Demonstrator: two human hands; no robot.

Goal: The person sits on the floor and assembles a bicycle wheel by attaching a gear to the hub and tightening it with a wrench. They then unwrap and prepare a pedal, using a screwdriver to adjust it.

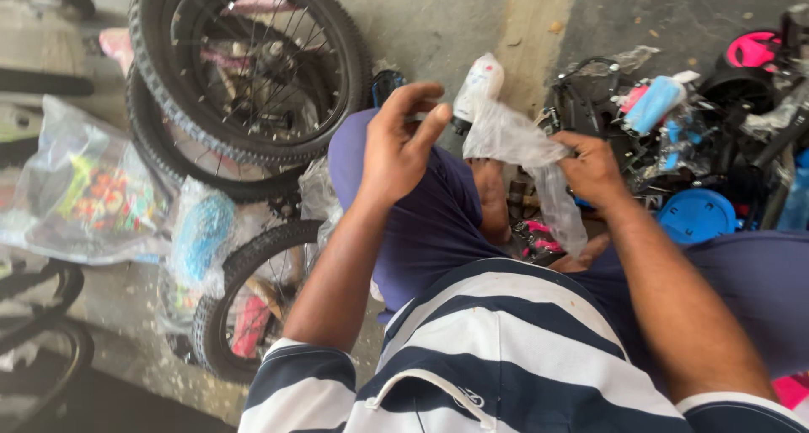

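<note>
Both hands meet near the centre of the frame, above the seated person's knees. At centre left, the left hand has its fingers curled and partly spread, thumb and forefinger pinching at the dark end of a small white bottle-shaped part that sticks up just above. At centre right, the right hand is closed on a crumpled clear plastic bag, which drapes from the white part down toward the lap. By the look of it, the part is being worked out of its wrapping; the step in hand seems to be the unbagging, about halfway. A next move would likely call for a firm hold on the part while the film is drawn clear of it.

Two black bicycle wheels lean in the upper left. More bagged parts lie at the left edge. A heap of blue, pink and black bicycle pieces fills the upper right, on a concrete floor.
</note>
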